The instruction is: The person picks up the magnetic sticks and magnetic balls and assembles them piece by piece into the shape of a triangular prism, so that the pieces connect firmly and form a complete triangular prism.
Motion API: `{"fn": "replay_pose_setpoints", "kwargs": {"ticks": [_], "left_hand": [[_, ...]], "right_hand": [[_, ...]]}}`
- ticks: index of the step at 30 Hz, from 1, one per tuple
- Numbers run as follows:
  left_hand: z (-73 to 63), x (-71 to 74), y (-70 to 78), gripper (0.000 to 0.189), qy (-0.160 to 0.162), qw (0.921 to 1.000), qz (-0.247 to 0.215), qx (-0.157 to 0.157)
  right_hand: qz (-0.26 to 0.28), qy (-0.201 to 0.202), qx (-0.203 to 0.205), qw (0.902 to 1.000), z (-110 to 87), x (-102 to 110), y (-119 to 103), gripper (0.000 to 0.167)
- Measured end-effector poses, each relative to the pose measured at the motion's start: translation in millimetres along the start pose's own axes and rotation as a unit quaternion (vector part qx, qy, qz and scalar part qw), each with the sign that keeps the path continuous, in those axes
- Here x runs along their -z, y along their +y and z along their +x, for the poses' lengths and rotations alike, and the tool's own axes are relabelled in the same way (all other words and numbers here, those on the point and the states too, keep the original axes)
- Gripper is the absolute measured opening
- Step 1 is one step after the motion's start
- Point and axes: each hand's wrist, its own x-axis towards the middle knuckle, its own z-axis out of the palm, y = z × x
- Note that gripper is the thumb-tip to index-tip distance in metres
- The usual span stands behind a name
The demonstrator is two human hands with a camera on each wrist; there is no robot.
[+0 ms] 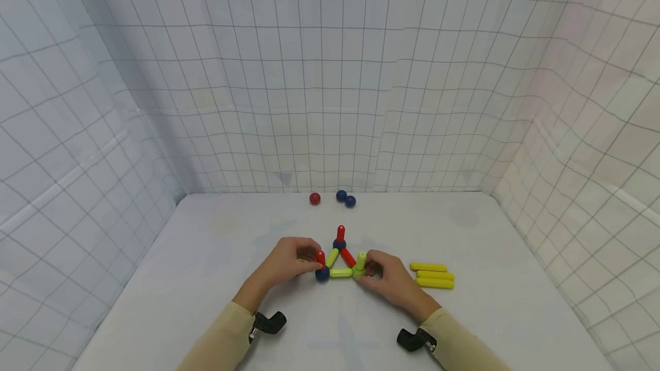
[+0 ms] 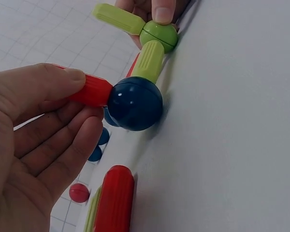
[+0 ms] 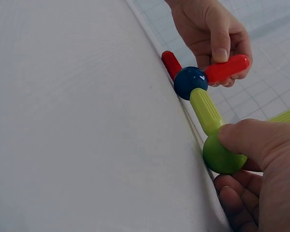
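Observation:
A triangle of rods and balls lies on the white table (image 1: 340, 325). My left hand (image 1: 291, 259) pinches the upright red rod (image 2: 96, 91) that stands on the left corner's blue ball (image 2: 135, 104). At the right corner, my right hand (image 1: 387, 276) grips the green ball (image 3: 224, 154), which carries an upright light green rod (image 1: 362, 260). A light green rod (image 1: 340, 273) joins these two balls. The back corner is another blue ball (image 1: 339, 244) with a red rod (image 1: 341, 232) standing on it. A slanted green rod (image 1: 332, 257) and a slanted red rod (image 1: 348, 257) form the other sides.
Several yellow rods (image 1: 435, 275) lie right of my right hand. A red ball (image 1: 315, 198) and two blue balls (image 1: 345, 198) sit near the back edge. Beside my left hand lie a loose red rod (image 2: 117, 198) and a light green one (image 2: 93, 210). Gridded cloth walls surround the table.

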Motion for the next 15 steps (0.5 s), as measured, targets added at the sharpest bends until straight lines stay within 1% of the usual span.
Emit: {"fn": "replay_pose_setpoints", "kwargs": {"ticks": [8,15], "left_hand": [[-4.3,0.9,6.4,0.019,-0.018,0.9996,0.02,-0.011],[-7.2,1.0,8.7,0.019,-0.017,0.9988,0.041,-0.021]], "right_hand": [[-0.003,0.0,-0.001,1.0,-0.4,0.5,-0.3,0.025],[0.0,0.0,0.001,1.0,-0.5,0.2,-0.5,0.024]]}}
